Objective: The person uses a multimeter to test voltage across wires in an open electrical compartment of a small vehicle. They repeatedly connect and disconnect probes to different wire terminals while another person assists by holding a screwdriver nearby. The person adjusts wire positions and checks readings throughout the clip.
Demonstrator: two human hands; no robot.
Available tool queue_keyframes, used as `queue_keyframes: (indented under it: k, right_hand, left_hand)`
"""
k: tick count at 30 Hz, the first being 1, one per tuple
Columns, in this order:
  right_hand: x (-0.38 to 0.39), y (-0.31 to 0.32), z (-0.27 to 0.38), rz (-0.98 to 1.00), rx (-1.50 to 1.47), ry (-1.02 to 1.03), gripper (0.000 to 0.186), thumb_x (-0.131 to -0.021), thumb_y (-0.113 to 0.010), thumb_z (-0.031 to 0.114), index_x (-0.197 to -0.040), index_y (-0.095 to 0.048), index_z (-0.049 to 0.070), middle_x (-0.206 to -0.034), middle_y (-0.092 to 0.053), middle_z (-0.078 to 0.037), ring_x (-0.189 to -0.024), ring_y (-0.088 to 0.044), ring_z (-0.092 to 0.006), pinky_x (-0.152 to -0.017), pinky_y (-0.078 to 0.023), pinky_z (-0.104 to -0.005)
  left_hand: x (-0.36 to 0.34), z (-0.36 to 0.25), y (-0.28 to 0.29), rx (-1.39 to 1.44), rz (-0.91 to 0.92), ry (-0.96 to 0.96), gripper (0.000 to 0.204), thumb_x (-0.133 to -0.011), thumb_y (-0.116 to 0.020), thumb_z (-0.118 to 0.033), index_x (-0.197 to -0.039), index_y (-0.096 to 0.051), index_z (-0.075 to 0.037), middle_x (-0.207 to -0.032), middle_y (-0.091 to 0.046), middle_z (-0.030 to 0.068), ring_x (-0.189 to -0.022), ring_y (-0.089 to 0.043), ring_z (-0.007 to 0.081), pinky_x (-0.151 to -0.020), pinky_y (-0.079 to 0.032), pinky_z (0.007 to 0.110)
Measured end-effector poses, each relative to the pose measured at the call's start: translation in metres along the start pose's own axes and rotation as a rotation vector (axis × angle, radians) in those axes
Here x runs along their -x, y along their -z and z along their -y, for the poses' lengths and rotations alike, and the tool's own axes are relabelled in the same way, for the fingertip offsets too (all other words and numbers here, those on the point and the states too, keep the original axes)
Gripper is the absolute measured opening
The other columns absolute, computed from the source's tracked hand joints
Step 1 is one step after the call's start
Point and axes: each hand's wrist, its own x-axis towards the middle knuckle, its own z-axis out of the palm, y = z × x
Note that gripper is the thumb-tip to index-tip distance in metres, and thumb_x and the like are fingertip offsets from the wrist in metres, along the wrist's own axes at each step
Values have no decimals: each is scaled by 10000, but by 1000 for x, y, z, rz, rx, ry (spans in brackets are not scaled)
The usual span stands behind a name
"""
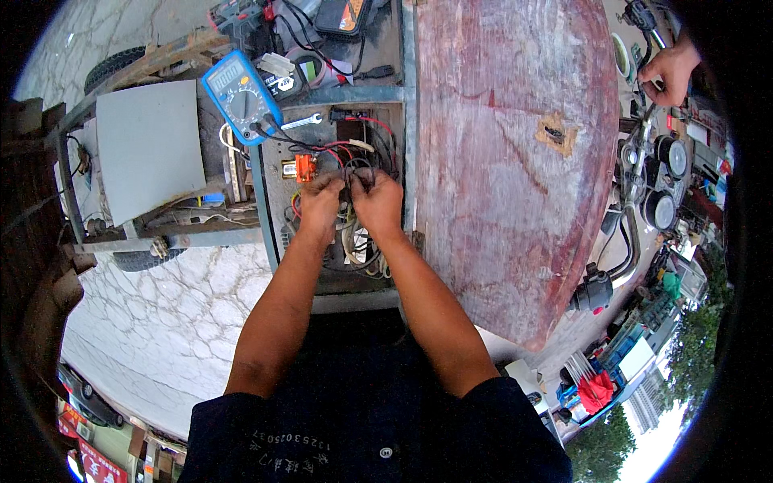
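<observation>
In a metal compartment of a cart frame, my left hand and my right hand pinch a bundle of black wires, their fingertips close together. An orange component sits just left of my left fingers. Red leads run from a dark part above. A blue multimeter lies at the upper left of the compartment, with black leads attached, next to a silver wrench. Pale cables and more wiring lie below my hands, partly hidden by them.
A grey sheet lies on the left frame, a reddish wooden board at the right. A power drill and black case are at the top. Another person's hand holds a handlebar at upper right. A car stands lower left.
</observation>
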Motion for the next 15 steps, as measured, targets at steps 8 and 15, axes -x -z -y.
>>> queue_keyframes:
  k: [8,15]
  right_hand:
    - [-10,13,15,115,96,51,187,-749,-674,186,-871,-672,45,-802,-658,-201,-751,-638,-392,-678,-512,-443]
    - [-24,17,21,193,45,86,214,-746,-678,205,-907,-702,67,-785,-655,-185,-686,-630,-369,-640,-499,-411]
  left_hand:
    - [-6,11,8,11,40,-23,209,-823,-557,-41,-972,-683,34,-859,-654,47,-761,-590,125,-710,-483,273]
    - [4,-2,-2,-29,70,-69,123,-815,-562,-39,-879,-660,-4,-814,-626,8,-721,-571,119,-647,-463,278]
